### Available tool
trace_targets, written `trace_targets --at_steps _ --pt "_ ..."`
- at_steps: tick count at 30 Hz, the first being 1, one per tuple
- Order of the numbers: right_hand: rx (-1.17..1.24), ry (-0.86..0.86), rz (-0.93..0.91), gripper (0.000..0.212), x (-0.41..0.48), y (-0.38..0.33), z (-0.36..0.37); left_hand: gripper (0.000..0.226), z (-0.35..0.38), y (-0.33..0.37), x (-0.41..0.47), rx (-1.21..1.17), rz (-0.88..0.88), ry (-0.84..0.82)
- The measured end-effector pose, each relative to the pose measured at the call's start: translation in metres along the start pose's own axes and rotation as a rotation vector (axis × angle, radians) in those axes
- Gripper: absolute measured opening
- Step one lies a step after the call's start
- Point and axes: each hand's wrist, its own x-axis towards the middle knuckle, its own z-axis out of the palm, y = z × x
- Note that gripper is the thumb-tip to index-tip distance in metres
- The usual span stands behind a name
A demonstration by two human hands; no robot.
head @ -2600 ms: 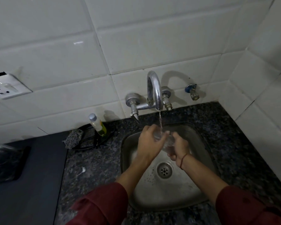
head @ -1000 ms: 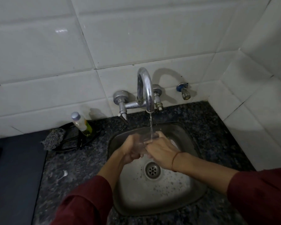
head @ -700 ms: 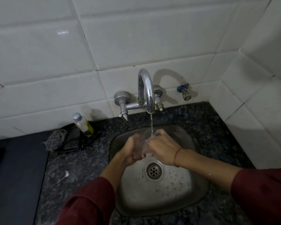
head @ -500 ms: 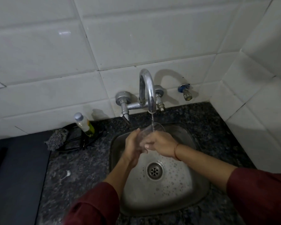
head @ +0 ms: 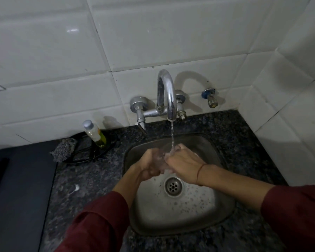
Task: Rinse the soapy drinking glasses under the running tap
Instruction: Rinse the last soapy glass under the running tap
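A clear drinking glass (head: pixel 162 157) sits between both hands over the steel sink (head: pixel 224 202), mostly hidden by them. My left hand (head: pixel 147 167) grips it from the left, fingers curled round its side. My right hand (head: pixel 184 165) holds it from the right, fingers wrapped over its rim. A thin stream of water (head: pixel 172 135) falls from the chrome tap (head: pixel 166 93) onto the glass and my right fingers.
The sink has a round drain (head: pixel 173 186) and suds on its floor. A small bottle (head: pixel 95 133) and a grey scrubber (head: pixel 64 150) stand on the dark granite counter (head: pixel 87 179) at the left. A second valve (head: pixel 210 99) sticks out of the tiled wall.
The glass has dropped a little lower under the stream and my hands have closed tighter round it. My right hand now covers more of the rim.
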Motion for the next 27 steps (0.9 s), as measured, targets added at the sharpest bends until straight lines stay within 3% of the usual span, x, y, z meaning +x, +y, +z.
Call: trace_targets --at_steps 1,3,4,6,7,8,9,11,13,15,18,19,21,23,27 --pt "-0.108 0.014 0.013 0.020 0.000 -0.001 0.002 0.041 -0.002 0.002 -0.001 0.031 -0.024 -0.021" --pt "0.047 0.070 0.057 0.021 0.005 -0.002 0.008 0.043 -0.001 0.004 0.001 0.003 0.057 0.021" --pt "0.294 0.093 0.134 0.021 0.006 0.002 0.010 0.045 0.003 0.003 0.001 -0.038 0.138 0.050" --pt "1.013 0.159 0.291 0.020 0.005 0.007 0.007 0.036 0.010 0.001 -0.001 -0.108 0.292 0.106" --pt "1.205 0.137 0.302 0.022 0.003 0.007 0.004 0.030 0.012 0.000 -0.001 -0.100 0.333 0.160" --pt "1.200 0.122 0.254 0.024 0.001 0.009 0.005 0.031 0.010 0.001 -0.002 -0.062 0.318 0.209" --pt "1.003 0.095 0.168 0.026 -0.004 0.009 0.004 0.036 0.008 0.004 -0.004 -0.022 0.253 0.217" --pt "0.385 0.052 0.075 0.023 -0.008 0.004 -0.001 0.041 0.002 0.009 -0.005 0.052 0.067 0.075" --pt "0.135 0.101 0.085 0.022 -0.011 0.000 -0.003 0.039 -0.002 0.009 -0.001 0.017 0.053 0.000" --pt "0.283 0.144 0.181 0.024 -0.007 -0.004 0.000 0.046 0.004 0.007 0.003 -0.106 0.143 0.027" --pt "0.852 0.181 0.253 0.023 -0.006 0.002 -0.002 0.050 0.010 0.002 0.004 -0.154 0.233 0.120" --pt "0.850 0.169 0.219 0.025 -0.008 0.004 -0.004 0.046 0.010 0.003 0.000 -0.130 0.209 0.107" --pt "0.476 0.059 0.181 0.027 -0.012 0.000 -0.007 0.042 0.009 0.009 -0.007 -0.102 0.115 -0.011" --pt "0.322 0.110 0.225 0.023 -0.012 0.000 -0.001 0.039 0.011 0.013 -0.012 -0.126 0.106 -0.043" --pt "0.975 0.272 0.295 0.022 -0.005 0.006 0.004 0.026 0.019 0.008 -0.004 -0.169 0.353 0.164"
